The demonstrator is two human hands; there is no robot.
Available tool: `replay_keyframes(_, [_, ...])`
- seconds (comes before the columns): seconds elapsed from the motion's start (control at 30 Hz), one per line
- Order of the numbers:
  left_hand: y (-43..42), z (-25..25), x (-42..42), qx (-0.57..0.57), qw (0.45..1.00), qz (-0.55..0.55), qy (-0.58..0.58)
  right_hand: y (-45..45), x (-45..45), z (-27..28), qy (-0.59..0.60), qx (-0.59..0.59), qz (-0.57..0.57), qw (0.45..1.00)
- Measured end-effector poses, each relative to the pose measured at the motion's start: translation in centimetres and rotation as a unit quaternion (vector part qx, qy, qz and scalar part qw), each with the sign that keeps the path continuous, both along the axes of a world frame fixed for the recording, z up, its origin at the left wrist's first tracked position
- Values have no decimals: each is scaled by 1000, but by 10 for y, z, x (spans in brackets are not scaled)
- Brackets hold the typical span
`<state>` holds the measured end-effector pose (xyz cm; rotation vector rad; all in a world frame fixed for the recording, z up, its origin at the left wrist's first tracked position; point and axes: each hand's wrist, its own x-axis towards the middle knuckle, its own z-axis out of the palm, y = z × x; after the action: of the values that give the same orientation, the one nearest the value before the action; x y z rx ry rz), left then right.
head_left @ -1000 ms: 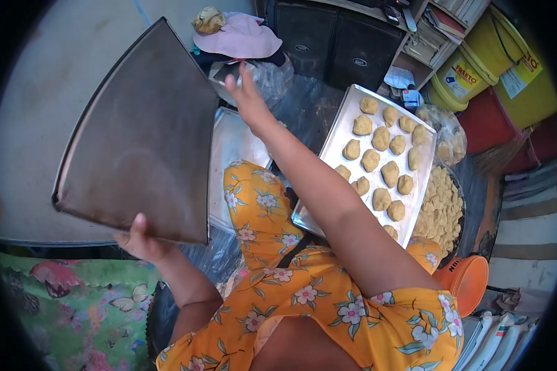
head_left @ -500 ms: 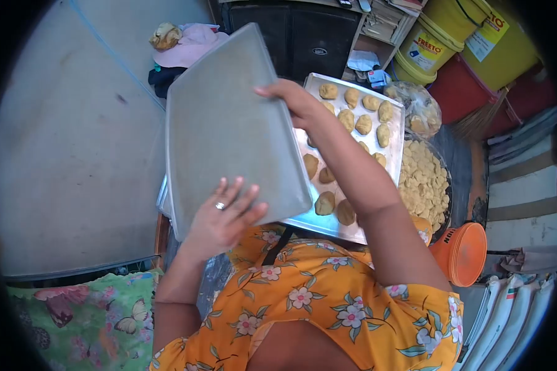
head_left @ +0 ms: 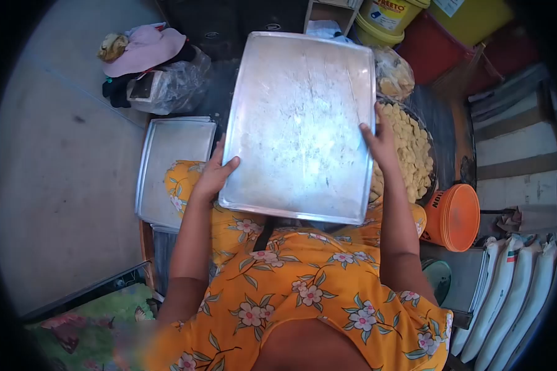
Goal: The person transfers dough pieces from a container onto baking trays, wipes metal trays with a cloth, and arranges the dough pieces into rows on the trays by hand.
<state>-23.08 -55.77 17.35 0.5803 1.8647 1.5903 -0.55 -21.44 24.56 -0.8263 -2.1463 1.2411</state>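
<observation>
A bare, scratched metal baking tray (head_left: 297, 130) lies face up in front of me, over my lap. My left hand (head_left: 214, 176) grips its left edge near the lower corner, thumb on the rim. At the right edge, my right hand (head_left: 380, 139) closes around the rim, thumb on top. No dough pieces show on this tray, and whatever is beneath it is hidden. Just right of my right hand, a round container holds a heap of pale dough pieces (head_left: 411, 148), partly covered by my forearm.
A stack of metal trays (head_left: 179, 139) stands at left, by my knee. Behind it are a pink hat (head_left: 145, 49) and a clear plastic bag (head_left: 182, 83). An orange bucket (head_left: 458, 216) sits at right, near white sacks (head_left: 507, 297). Yellow buckets (head_left: 384, 21) stand at the back right.
The tray, earlier tilted with its underside showing at left, now lies face up in the middle. Both hands have shifted to its side edges. The tray of dough pieces is out of sight.
</observation>
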Motion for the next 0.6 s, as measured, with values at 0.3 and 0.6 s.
replay_keyframes(0.3, [1,4,18,10,990,0,-143,4,13,-36,0,-118,-10,993])
replay_keyframes(0.6, [10,16,29,66,989,-1,-130,-18,-19,113,33,377,-48,924])
